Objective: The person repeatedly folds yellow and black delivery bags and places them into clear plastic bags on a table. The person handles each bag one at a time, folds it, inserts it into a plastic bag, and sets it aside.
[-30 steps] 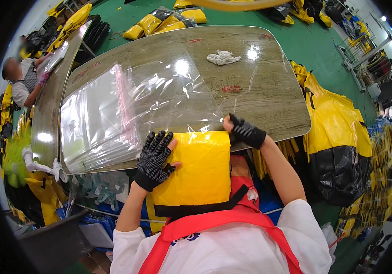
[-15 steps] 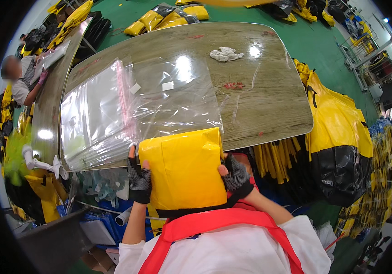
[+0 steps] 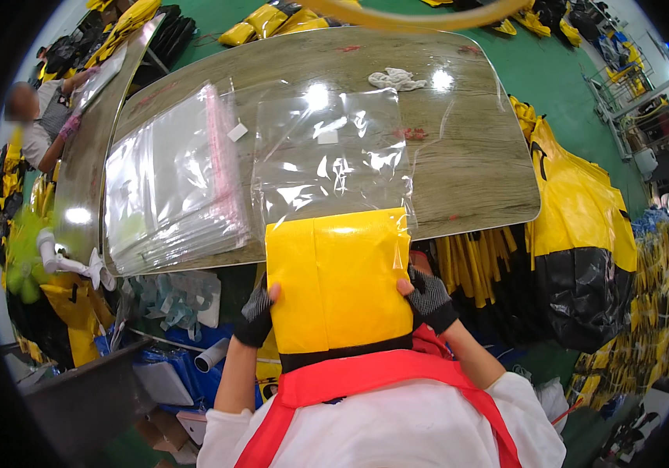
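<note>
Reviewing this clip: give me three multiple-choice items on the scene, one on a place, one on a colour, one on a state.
1. Where does the stack of clear bags lie on the table?
A. on its left part
B. at its far right edge
C. on the floor under it

2. What colour is the folded item between the hands?
A. blue
B. yellow
C. white

3. How does the folded item stand with the clear bag in front of it?
A. wholly outside, lying apart
B. its far end inside the bag's mouth
C. sealed fully inside

Answers: 1 A, the stack sits left of the single bag. 2 B, it is bright yellow with a black lower edge. 3 B, clear film overlaps its upper part, while the left hand and right hand grip its sides below.
</note>
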`<state>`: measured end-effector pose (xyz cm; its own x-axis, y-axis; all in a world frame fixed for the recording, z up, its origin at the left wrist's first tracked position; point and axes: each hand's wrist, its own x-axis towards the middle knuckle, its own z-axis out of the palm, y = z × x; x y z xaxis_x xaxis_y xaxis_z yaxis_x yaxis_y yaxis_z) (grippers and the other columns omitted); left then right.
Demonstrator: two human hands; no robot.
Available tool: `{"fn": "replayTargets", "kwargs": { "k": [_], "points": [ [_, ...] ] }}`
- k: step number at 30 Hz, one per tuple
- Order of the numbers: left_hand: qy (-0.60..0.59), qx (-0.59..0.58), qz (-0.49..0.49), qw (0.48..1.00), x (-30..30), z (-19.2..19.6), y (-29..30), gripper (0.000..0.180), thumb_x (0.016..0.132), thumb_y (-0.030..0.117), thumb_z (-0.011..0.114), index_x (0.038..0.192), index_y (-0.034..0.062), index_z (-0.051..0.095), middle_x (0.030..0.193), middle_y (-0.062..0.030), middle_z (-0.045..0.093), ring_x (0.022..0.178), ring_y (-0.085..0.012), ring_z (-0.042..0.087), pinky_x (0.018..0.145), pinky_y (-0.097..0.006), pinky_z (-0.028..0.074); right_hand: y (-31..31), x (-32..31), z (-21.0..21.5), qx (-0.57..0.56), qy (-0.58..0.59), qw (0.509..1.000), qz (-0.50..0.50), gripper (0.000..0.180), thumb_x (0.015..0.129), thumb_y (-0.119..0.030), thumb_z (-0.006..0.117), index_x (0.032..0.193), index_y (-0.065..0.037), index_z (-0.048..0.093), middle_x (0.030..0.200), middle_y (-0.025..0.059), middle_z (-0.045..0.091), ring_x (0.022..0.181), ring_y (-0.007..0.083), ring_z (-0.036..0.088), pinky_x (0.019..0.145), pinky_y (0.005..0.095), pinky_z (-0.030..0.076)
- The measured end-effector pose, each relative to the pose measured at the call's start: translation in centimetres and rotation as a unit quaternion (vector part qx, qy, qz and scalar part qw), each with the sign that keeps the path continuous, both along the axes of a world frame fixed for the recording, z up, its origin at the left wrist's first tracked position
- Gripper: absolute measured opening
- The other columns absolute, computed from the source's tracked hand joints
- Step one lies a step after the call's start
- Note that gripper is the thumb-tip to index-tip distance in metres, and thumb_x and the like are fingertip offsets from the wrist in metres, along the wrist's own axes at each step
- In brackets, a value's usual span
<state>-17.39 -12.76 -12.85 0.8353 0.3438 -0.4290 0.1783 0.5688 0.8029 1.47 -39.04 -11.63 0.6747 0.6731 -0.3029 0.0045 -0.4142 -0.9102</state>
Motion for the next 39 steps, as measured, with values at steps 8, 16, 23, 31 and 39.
{"fn": "replayTargets", "kwargs": {
  "k": [8,16,23,31,39],
  "points": [
    [0.105,0.199,-0.275,0.935,-1.1,-0.2,1.7,0.057,0.083,0.033,0.065,0.125,0.0007,0.046,0.12,-0.0126,0.056,0.11,-0.0206,0.053,0.093,-0.032,0.04,-3.0,4.1,-7.8,0.106,0.029,0.994,0.011,0.042,0.088,-0.031,0.058,0.115,0.001,0.055,0.097,0.0113,0.065,0.087,0.0189,0.06,0.078,0.0292,0.047],
    [0.051,0.17,-0.109,0.978,-2.8,0.0,-2.7,0.062,0.079,0.028,0.069,0.13,0.0046,0.043,0.124,-0.0091,0.053,0.114,-0.0224,0.049,0.097,-0.033,0.038,-2.3,-2.3,0.8,0.085,0.125,0.987,-0.062,0.051,0.084,-0.028,0.064,0.123,0.001,0.05,0.113,0.0083,0.059,0.105,0.0155,0.054,0.091,0.0297,0.041],
    [0.029,-0.005,-0.134,0.99,-1.0,-1.0,1.1,0.059,0.082,0.03,0.065,0.13,0.0046,0.043,0.13,-0.0093,0.048,0.119,-0.0211,0.045,0.1,-0.034,0.036,-3.8,-0.5,1.5,0.067,0.31,0.945,0.083,0.062,0.082,-0.022,0.067,0.132,-0.001,0.039,0.126,0.0089,0.051,0.116,0.0167,0.046,0.099,0.0304,0.036],
    [0.056,-0.067,-0.111,0.99,1.6,2.1,-4.4,0.068,0.073,0.035,0.073,0.128,0.0053,0.045,0.122,-0.0078,0.054,0.111,-0.0224,0.052,0.095,-0.034,0.041,-4.1,-1.4,0.1,0.166,0.266,0.948,-0.05,0.064,0.082,-0.022,0.066,0.135,-0.004,0.035,0.126,0.0068,0.05,0.112,0.0154,0.047,0.094,0.0302,0.039],
    [-0.012,0.351,-0.198,0.915,-4.3,-8.2,-3.3,0.083,0.072,0.058,0.067,0.131,0.0066,0.039,0.128,-0.0098,0.048,0.119,-0.0263,0.045,0.097,-0.038,0.036,-5.3,-4.3,0.4,0.16,0.061,0.979,-0.108,0.104,0.064,-0.029,0.082,0.142,-0.005,0.018,0.133,0.0128,0.043,0.124,0.0238,0.039,0.103,0.0351,0.029]
  ]
}}
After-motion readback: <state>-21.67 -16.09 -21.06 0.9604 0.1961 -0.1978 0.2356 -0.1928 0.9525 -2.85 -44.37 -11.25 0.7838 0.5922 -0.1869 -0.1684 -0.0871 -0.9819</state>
